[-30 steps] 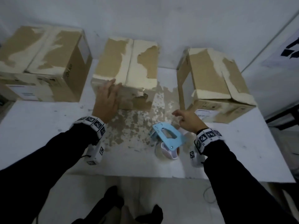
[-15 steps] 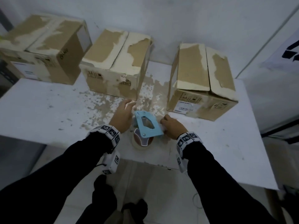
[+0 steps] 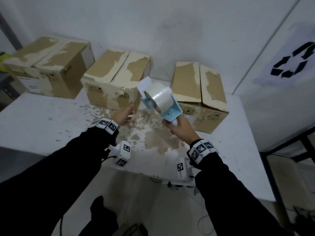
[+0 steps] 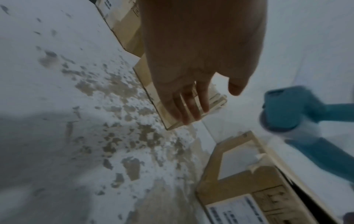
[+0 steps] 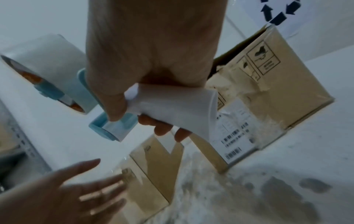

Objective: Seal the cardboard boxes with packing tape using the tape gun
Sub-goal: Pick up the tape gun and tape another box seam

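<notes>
Three worn cardboard boxes stand along the wall: a left box (image 3: 49, 65), a middle box (image 3: 115, 77) and a right box (image 3: 199, 89). My right hand (image 3: 179, 128) grips the white handle (image 5: 172, 106) of a blue tape gun (image 3: 162, 101), raised above the table between the middle and right boxes. Its clear tape roll (image 3: 158, 94) faces up, with a loose tape end (image 3: 144, 84) sticking out. My left hand (image 3: 122, 114) is open, fingers straight, hovering by the middle box's front right corner (image 4: 178, 121); whether it touches the box is unclear.
The white table (image 3: 42, 120) has a patch of peeled, brown surface (image 3: 153, 133) in the middle. A sheet with a recycling symbol (image 3: 289, 65) hangs on the right wall. Dark shelving (image 3: 6, 89) stands at the far left.
My right hand has lifted the tape gun off the table and turned its roll upward. My left hand has let go of the gun and moved forward toward the middle box.
</notes>
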